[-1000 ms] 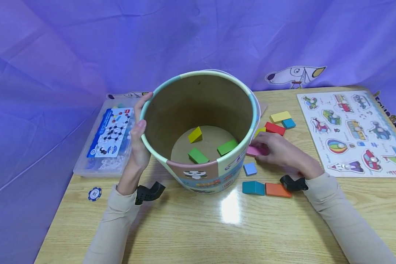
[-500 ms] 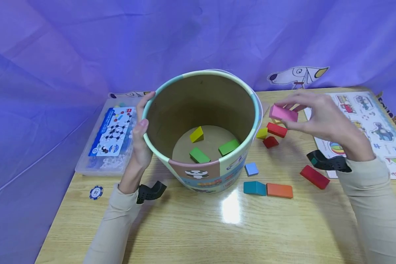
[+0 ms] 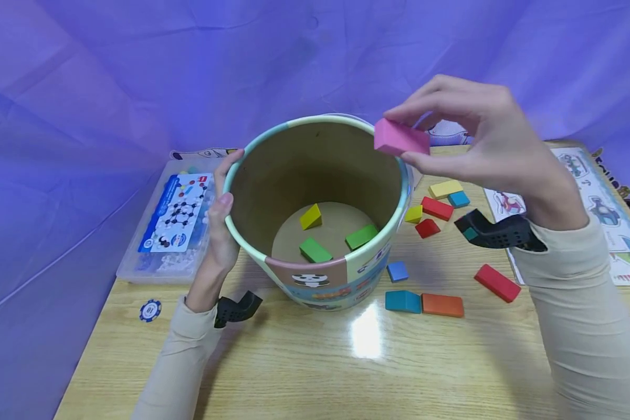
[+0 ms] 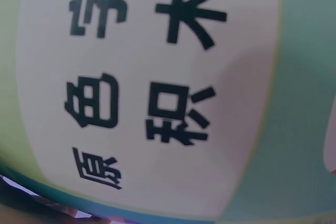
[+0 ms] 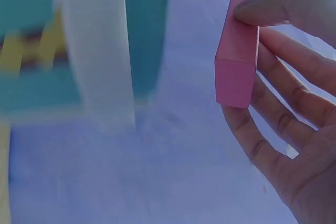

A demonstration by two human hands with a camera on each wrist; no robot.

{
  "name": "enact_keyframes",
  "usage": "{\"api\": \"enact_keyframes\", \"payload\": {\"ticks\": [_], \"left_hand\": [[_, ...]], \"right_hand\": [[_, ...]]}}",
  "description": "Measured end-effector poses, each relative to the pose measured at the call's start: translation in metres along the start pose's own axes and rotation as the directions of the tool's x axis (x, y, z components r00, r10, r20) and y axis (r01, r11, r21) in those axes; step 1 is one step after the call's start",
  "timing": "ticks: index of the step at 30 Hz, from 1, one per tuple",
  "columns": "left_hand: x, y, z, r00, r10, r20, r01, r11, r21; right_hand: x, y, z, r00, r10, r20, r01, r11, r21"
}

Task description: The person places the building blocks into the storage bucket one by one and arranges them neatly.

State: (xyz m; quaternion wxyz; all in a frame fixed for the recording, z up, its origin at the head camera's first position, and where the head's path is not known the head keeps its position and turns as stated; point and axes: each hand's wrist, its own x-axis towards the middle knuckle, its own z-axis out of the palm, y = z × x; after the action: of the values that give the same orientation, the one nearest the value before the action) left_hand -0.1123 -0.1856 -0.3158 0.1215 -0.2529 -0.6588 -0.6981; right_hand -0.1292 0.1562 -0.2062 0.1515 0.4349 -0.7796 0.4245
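Note:
My right hand (image 3: 496,131) pinches a pink rectangular block (image 3: 399,139) between thumb and fingers, raised near the right rim of a large bucket (image 3: 307,271). In the right wrist view, the thumb presses one face of the pink block (image 5: 234,80) and the fingers lie behind it. My left hand (image 3: 223,233) rests against the bucket's left outer side, its thumb and a finger at the rim. Inside on the bottom lie a yellow triangular block (image 3: 311,217) and two green blocks (image 3: 315,250). The left wrist view is filled by the bucket's printed wall (image 4: 252,103).
Right of the bucket lie red blocks (image 3: 437,208), a long yellow block (image 3: 445,189), blue and teal blocks (image 3: 397,271) and an orange block (image 3: 442,305). A picture puzzle board (image 3: 611,239) is at the right, a clear plastic case (image 3: 170,221) at the left, with a poker chip (image 3: 150,310) below.
My right hand has picked the pink block up from the table and carried it up and then left to the bucket's rim. The left hand has stayed against the bucket.

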Motion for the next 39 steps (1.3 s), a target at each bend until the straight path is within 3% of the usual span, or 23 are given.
{"api": "enact_keyframes", "payload": {"ticks": [4,10,20,25,29,33,39], "left_hand": [[0.0,-0.001,-0.001,1.0,0.0,0.003,0.0,1.0,0.0],[-0.001,0.0,0.0,1.0,-0.008,0.006,0.008,1.0,0.012],[0.0,-0.001,0.003,1.0,-0.002,0.015,0.002,1.0,-0.005],[0.001,-0.002,0.004,1.0,0.009,0.015,-0.009,1.0,-0.024],[0.002,-0.001,0.003,1.0,0.009,0.016,-0.008,0.999,-0.039],[0.002,-0.002,0.003,1.0,0.004,0.014,-0.003,0.999,-0.034],[0.003,-0.002,0.003,1.0,-0.001,0.011,0.001,1.0,-0.031]], "right_hand": [[0.017,-0.006,0.02,0.997,-0.049,0.067,0.053,0.997,-0.055],[0.029,-0.005,0.04,0.99,-0.106,0.09,0.106,0.994,0.008],[0.032,-0.006,0.045,0.988,-0.115,0.102,0.111,0.993,0.045],[0.027,-0.006,0.037,0.991,-0.094,0.098,0.095,0.996,-0.002],[0.017,-0.003,0.023,0.997,-0.049,0.066,0.053,0.997,-0.062],[-0.001,0.01,0.011,0.999,0.043,0.004,-0.043,0.997,-0.071],[-0.045,0.052,0.005,0.971,0.235,-0.032,-0.237,0.967,-0.098]]}}
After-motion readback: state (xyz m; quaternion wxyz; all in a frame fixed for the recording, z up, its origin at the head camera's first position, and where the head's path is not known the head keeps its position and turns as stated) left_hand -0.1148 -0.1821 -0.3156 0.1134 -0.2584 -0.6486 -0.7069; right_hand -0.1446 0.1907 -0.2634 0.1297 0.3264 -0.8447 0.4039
